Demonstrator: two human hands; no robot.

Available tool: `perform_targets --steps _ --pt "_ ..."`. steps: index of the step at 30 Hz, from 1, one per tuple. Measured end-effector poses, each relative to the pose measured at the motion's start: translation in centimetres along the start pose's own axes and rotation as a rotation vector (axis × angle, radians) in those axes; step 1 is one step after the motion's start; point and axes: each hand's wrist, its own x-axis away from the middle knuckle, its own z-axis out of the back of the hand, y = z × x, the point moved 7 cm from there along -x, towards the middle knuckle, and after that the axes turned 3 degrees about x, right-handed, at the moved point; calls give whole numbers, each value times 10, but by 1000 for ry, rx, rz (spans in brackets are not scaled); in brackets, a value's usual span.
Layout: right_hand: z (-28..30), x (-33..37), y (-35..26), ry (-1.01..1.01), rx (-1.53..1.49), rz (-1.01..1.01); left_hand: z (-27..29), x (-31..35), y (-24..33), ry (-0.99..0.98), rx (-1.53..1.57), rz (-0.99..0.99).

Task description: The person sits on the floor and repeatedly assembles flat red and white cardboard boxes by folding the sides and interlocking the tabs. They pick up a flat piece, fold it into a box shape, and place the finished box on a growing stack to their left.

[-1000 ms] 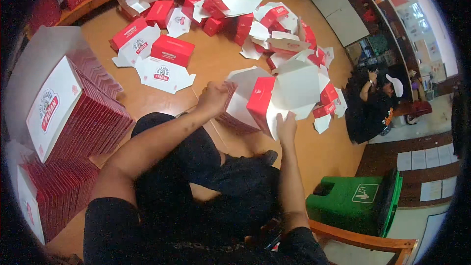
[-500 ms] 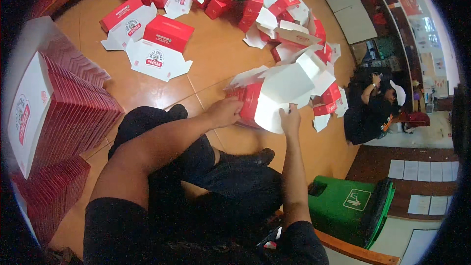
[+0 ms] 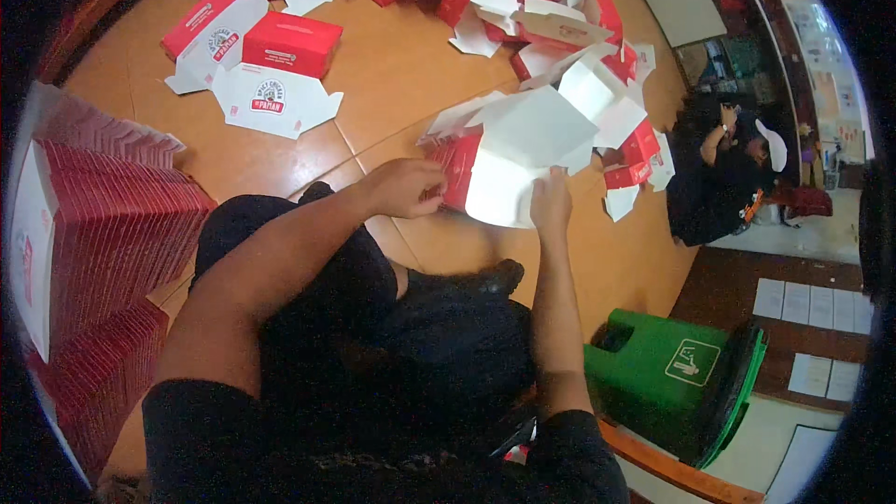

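Observation:
A red and white cardboard takeaway box (image 3: 513, 183) stands partly folded before me, its white inside and raised flaps showing. My right hand (image 3: 552, 200) pinches the near right edge of its white flap. At the box's red left side, my left hand (image 3: 406, 189) is loosely curled, with a gap between thumb and fingers and nothing visible in it. Whether its fingertips touch the red panel cannot be made out.
Folded boxes (image 3: 291, 45) lie scattered over the tiled floor (image 3: 373, 84) ahead. Tall stacks of flat red cartons (image 3: 126, 224) rise at my left. A green bin (image 3: 644, 383) lies on the right. Farther right, another person (image 3: 723, 177) in dark clothes and a white cap sits.
My left hand has loosened from the box's red side and drawn slightly left. My right hand keeps its pinch on the white flap. The whole view has shifted a little.

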Motion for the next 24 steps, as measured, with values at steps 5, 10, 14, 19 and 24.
perform_targets --steps 5,10,14,19,24 --pt "-5 0 2 18 -12 -82 -4 0 -4 -8 50 3" --pt "-9 1 11 -43 -40 -130 -5 -1 -7 -28 13 -18" --pt "-13 2 20 -77 -72 -164 -5 -1 -8 -56 78 25" --pt "-16 -1 22 -84 -109 -124 -5 -1 -12 9 78 36" --pt "-15 3 21 -2 -50 -68 -4 -1 -11 39 173 69"
